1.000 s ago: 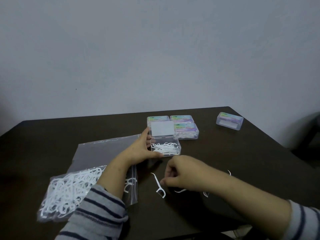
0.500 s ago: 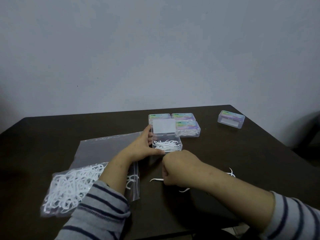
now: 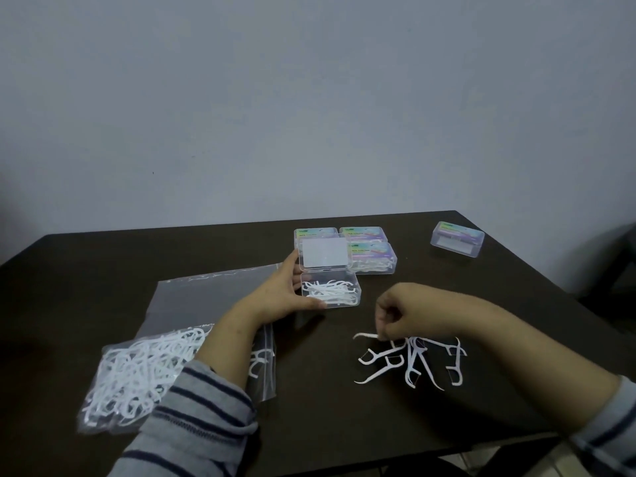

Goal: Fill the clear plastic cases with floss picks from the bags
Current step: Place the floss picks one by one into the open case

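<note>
Pinching 1 floss pick [image 3: 366, 336] off the loose pile [image 3: 413, 359] with my right hand [image 3: 399, 313] – just right of the open case [image 3: 330, 292]. My left hand [image 3: 282, 294] grips that case's left side. The bag [image 3: 137, 370] lies further left on the table [image 3: 516, 297].

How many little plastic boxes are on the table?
5. One open box held by the left hand, three shut ones clustered right behind it, and one alone near the far right edge. More could hide behind the open lid.
</note>
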